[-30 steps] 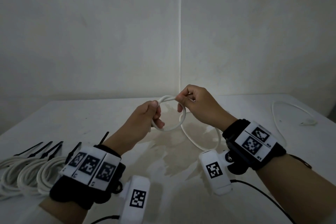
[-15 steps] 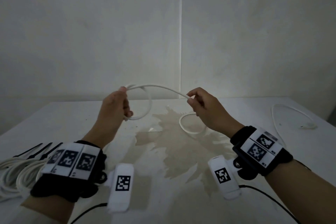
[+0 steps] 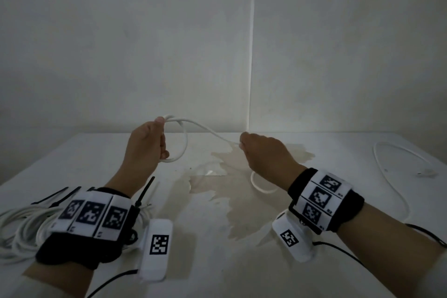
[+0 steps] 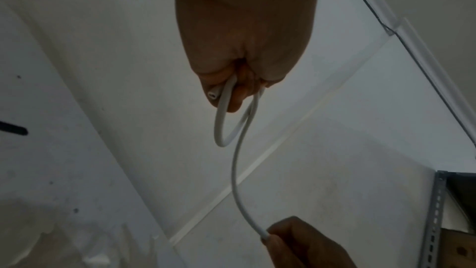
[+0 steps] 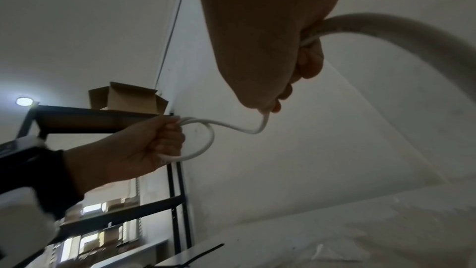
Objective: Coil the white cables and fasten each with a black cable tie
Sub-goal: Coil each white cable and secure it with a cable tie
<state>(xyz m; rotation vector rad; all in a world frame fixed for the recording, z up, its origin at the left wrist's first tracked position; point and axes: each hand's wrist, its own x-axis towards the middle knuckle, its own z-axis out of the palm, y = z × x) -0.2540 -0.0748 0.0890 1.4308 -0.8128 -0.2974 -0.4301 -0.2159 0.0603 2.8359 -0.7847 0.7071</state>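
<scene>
A white cable (image 3: 203, 127) stretches in the air between my two hands above the table. My left hand (image 3: 147, 143) grips a small loop of it (image 3: 184, 145), with the cable's cut end (image 4: 213, 94) poking from the fist beside the loop (image 4: 220, 127). My right hand (image 3: 262, 152) pinches the strand (image 5: 247, 129) further along; the rest of the cable (image 3: 260, 187) hangs below that hand onto the table. Finished coils (image 3: 21, 227) with black cable ties (image 3: 145, 191) lie at the left, partly hidden by my left wrist.
Another loose white cable (image 3: 396, 176) lies on the table (image 3: 217, 261) at the right. A brownish stain (image 3: 242, 191) covers the table's middle. A white wall stands behind the table. Black leads run from both wrist cameras along the front edge.
My hands were together a second ago and have drawn apart, the left one leftward and upward with the loop. The right hand has slid along the cable, pulling a length taut between them.
</scene>
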